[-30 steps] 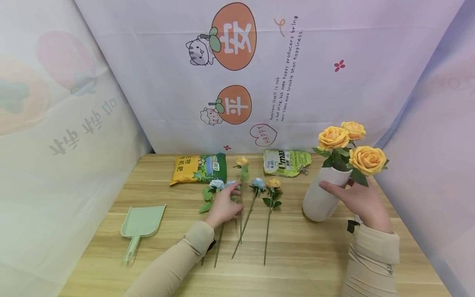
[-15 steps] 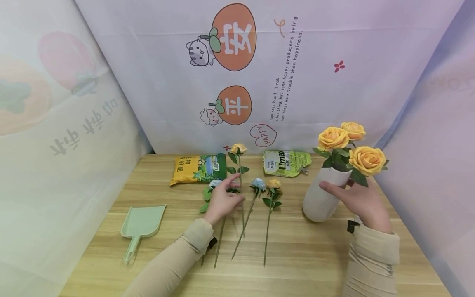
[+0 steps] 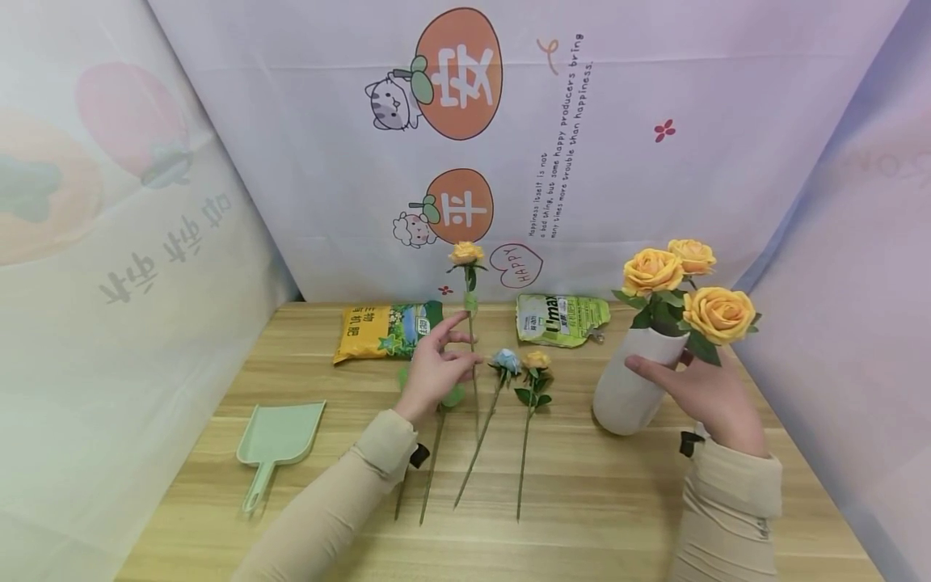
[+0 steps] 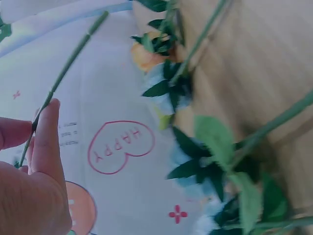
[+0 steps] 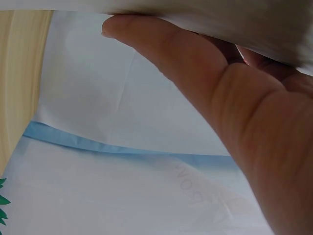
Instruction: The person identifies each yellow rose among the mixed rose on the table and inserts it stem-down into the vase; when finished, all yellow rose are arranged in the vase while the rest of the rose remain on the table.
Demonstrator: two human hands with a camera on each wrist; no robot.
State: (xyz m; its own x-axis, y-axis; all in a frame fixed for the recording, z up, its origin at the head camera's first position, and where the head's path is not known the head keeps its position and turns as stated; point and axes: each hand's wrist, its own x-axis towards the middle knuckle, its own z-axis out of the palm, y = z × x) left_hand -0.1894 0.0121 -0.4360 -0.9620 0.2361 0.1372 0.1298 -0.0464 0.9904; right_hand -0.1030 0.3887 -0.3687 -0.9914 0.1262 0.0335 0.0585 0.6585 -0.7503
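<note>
My left hand pinches the green stem of a yellow rose between thumb and fingers, its bloom raised above the table's back edge. In the left wrist view the stem slants up past the fingertips. My right hand grips a white vase around its side, and the vase tilts to the right. Three yellow roses stand in it. On the table a blue rose and another yellow rose lie right of the left hand. More blue roses lie beneath that hand, partly hidden in the head view.
A light green dustpan lies at the left of the wooden table. At the back are a yellow and green bag and a crumpled green pouch. Printed white cloth encloses the back and sides.
My left hand has lifted the yellow rose off the table, moving it up and slightly away. The right hand and the vase have stayed in place.
</note>
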